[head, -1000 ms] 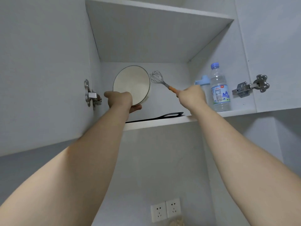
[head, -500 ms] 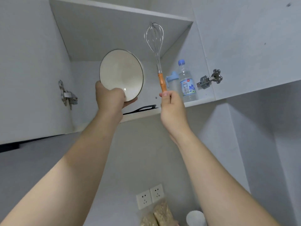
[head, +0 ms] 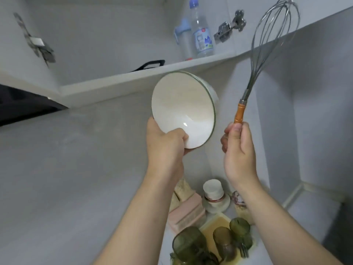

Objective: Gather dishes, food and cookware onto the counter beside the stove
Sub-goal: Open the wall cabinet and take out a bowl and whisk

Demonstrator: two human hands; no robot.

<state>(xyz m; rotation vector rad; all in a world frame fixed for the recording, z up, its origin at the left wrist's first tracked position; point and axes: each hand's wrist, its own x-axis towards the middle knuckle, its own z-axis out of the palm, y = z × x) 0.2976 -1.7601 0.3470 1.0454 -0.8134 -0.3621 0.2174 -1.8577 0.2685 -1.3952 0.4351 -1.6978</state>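
Your left hand grips the white bowl by its lower rim, thumb inside and fingers curled behind, and the bowl is tipped so its hollow faces you. It hangs in the air just below the front edge of the cupboard shelf, touching nothing else. Just beside it, your right hand is closed around the orange handle of the whisk, wires pointing up.

Both things are clear of the shelf but not yet set down, so I judge this fetch about half done: you have to lower them to the bench.

Down there, green glasses, a white jar and a pink box stand close together. A water bottle and a black utensil are on the shelf. The stove is not in view.
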